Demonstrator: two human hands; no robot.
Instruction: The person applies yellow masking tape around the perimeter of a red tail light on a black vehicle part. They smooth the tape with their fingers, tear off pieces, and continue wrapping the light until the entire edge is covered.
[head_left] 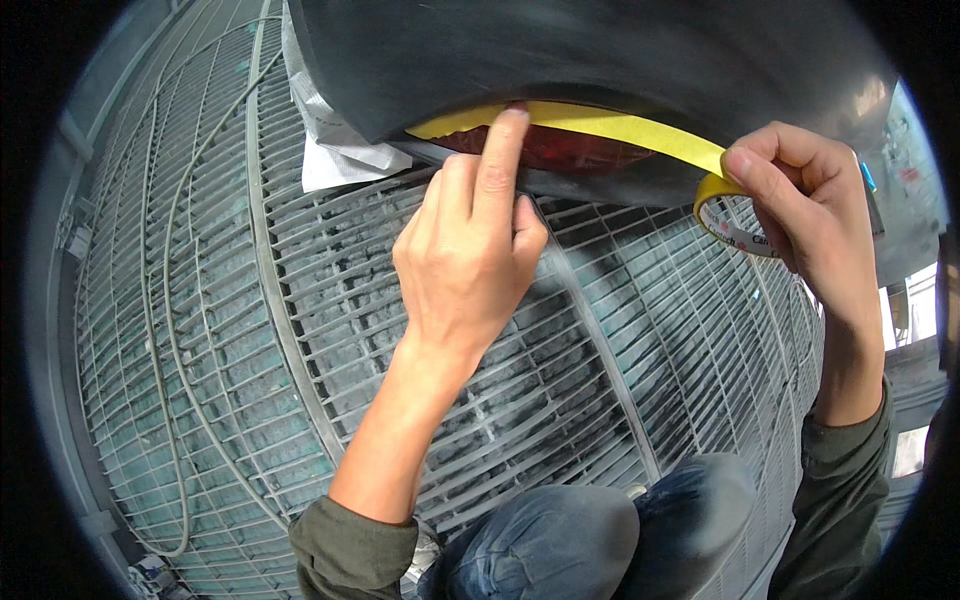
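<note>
A strip of yellow masking tape (615, 124) runs along the upper edge of a dark red lens (570, 150), set in a large dark, curved panel (600, 50) that looks like part of a car body. With its index finger stretched out, my left hand (465, 235) presses on the tape near its left part; the other fingers are loosely curled and hold nothing. At the strip's right end my right hand (810, 195) pinches the tape between thumb and fingers. The tape roll (712, 208) hangs at that hand, its strip pulled taut away from the panel.
Metal floor grating (300, 300) spreads below the panel. A thin hose (180, 370) lies over it at the left. White paper or cloth (340, 150) sticks out from the panel's left side. My bent knees (550, 535) are close at the bottom.
</note>
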